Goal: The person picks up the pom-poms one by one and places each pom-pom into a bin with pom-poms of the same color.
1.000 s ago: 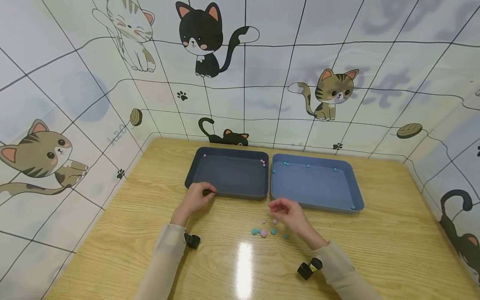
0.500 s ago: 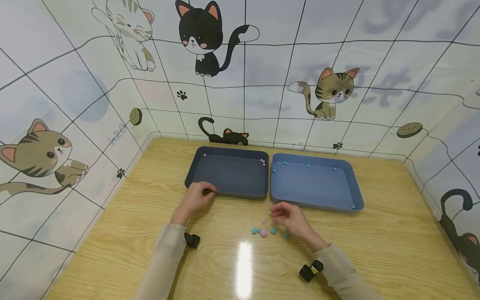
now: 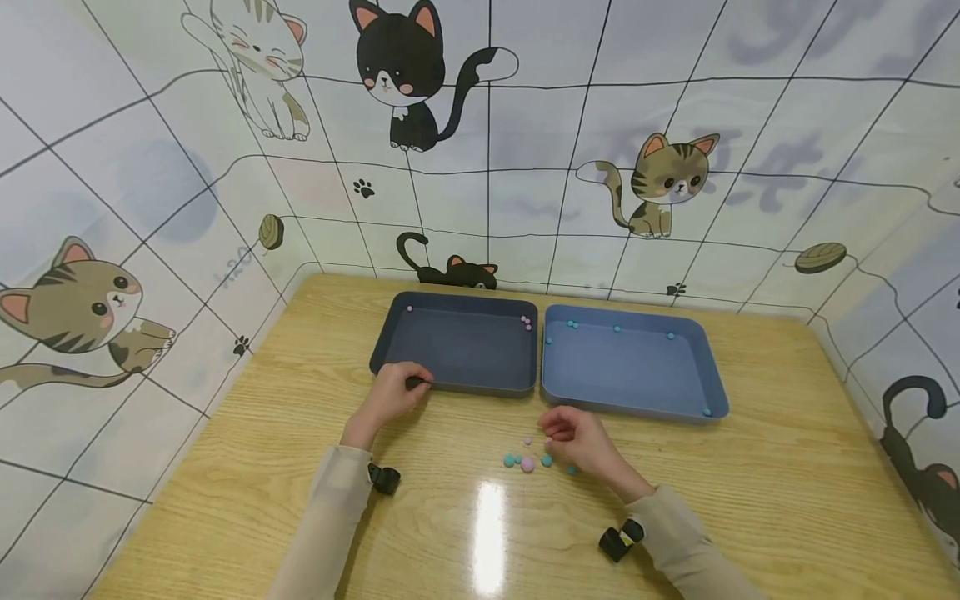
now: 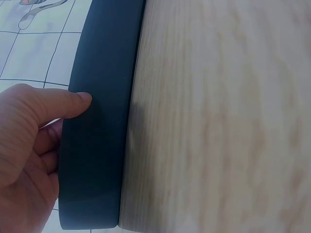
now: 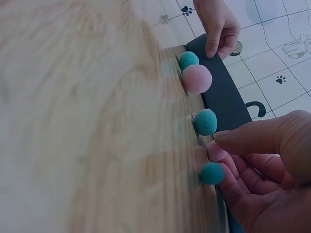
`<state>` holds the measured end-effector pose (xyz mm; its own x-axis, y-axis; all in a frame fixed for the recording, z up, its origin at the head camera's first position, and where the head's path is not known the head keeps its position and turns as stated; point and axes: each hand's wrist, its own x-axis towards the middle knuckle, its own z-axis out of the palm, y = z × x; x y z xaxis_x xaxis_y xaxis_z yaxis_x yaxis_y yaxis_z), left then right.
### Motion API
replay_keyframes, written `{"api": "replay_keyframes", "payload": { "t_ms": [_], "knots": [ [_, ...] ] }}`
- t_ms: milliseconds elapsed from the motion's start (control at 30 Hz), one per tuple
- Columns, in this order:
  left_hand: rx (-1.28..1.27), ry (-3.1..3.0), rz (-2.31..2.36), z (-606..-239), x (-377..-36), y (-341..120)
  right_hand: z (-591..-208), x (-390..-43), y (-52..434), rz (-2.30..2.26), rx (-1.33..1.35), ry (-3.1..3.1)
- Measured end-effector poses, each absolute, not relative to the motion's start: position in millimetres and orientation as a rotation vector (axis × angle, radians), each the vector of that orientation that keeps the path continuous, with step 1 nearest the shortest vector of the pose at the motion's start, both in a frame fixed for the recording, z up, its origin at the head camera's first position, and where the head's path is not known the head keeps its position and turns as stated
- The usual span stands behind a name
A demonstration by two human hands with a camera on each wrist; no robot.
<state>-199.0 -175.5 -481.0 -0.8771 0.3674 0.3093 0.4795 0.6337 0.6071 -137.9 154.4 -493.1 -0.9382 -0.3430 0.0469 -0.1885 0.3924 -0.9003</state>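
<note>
At the near left corner of the dark grey tray [image 3: 457,346], my left hand [image 3: 393,392] grips the rim; in the left wrist view its thumb [image 4: 80,103] lies against the tray's outer wall [image 4: 99,155]. My right hand [image 3: 585,437] is low over the table, in front of the blue tray [image 3: 637,367]. Between its thumb and fingers, the right wrist view shows a small pink pompom [image 5: 217,151] pinched. Close by lie a larger pink pompom [image 3: 527,464], another small pink one and several teal pompoms [image 3: 547,460].
The two trays stand side by side towards the back of the wooden table [image 3: 300,333]. A few pink pompoms [image 3: 527,322] rest inside the dark tray, and several teal pompoms [image 3: 617,329] inside the blue one. A cat-patterned wall [image 3: 525,208] rises behind.
The right hand has come slightly down and nearer the loose pompoms, its fingers closing at the small pink one. My left hand has stayed on the dark tray's rim.
</note>
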Motion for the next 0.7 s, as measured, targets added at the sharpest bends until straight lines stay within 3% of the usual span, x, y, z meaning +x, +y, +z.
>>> {"api": "replay_keyframes", "payload": {
  "t_ms": [700],
  "knots": [
    [-0.701, -2.696, -1.078, -481.2, -198.6, -176.2, -491.1, -139.2, 152.9, -1.486, -0.548, 2.57]
  ]
}}
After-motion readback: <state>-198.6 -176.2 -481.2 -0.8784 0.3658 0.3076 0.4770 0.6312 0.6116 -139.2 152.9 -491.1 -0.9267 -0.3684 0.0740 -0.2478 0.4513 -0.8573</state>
